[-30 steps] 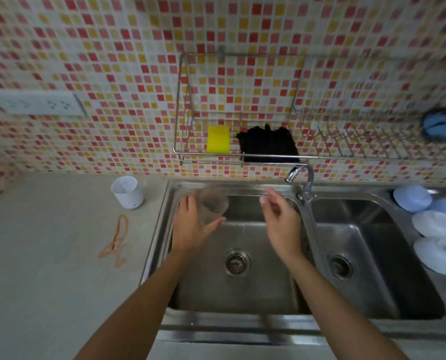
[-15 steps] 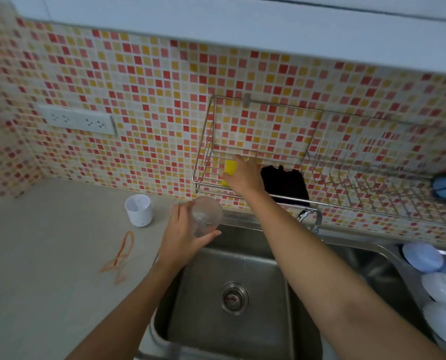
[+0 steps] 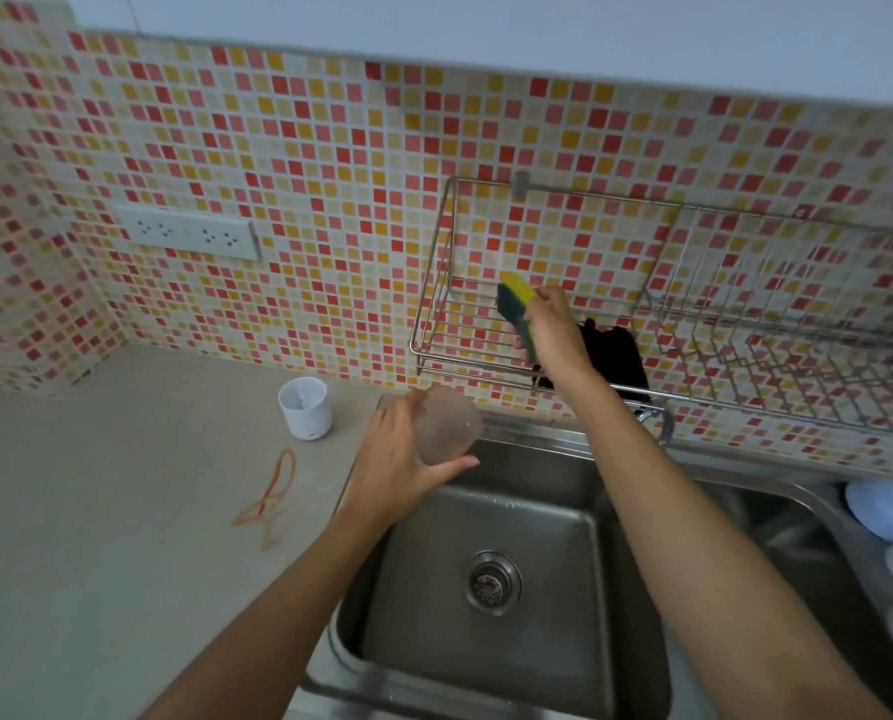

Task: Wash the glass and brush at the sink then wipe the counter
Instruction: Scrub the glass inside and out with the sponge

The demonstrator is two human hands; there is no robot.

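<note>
My left hand (image 3: 400,462) grips a clear glass (image 3: 447,426) over the back left corner of the steel sink (image 3: 486,517), its mouth tilted toward the wall. My right hand (image 3: 556,330) holds a yellow and green sponge (image 3: 516,304) lifted just above the wire rack (image 3: 434,350) on the tiled wall. A black cloth (image 3: 616,356) hangs in the rack behind my right wrist. The tap (image 3: 660,420) is mostly hidden by my right forearm. I see no brush.
A white cup (image 3: 305,407) and orange rubber bands (image 3: 273,491) lie on the grey counter (image 3: 96,511) left of the sink. A wall socket (image 3: 187,233) sits above them. Pale blue and white dishes (image 3: 891,517) are stacked at the right by the second basin.
My right hand rose from the sink to the rack, took the sponge and lifted it out. My view tilted up and shifted left. My left hand kept the glass.
</note>
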